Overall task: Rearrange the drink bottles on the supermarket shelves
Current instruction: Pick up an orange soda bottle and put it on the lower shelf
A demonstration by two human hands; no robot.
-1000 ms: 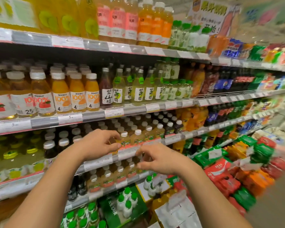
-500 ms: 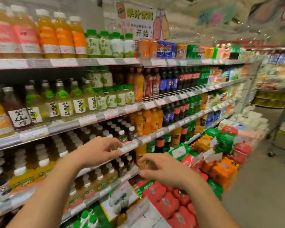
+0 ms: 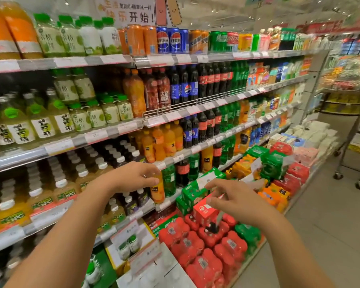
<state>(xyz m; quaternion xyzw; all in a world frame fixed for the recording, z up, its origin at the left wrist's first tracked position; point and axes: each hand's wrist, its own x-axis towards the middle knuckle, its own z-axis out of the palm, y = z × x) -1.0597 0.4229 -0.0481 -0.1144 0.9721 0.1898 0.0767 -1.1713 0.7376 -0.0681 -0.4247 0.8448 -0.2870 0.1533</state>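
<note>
Before shelves, drink bottles upright, caps up; left hand, right hand spread, empty.

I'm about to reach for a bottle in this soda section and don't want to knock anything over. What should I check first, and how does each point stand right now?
1. Left hand free to grasp: ok, open and holding nothing.
2. Right hand free: ok, fingers spread, empty.
3. Nearest target reachable: ok, the orange soda bottle stands just past the left fingertips.
4. Bottle upright: ok, as is the green soda bottle beside it.
5. Room around it: not ok, neighbours crowd close and the shelf rail sits right above its cap.
6. Contact with the bottle: cannot tell, the fingers overlap it in this view.
</note>
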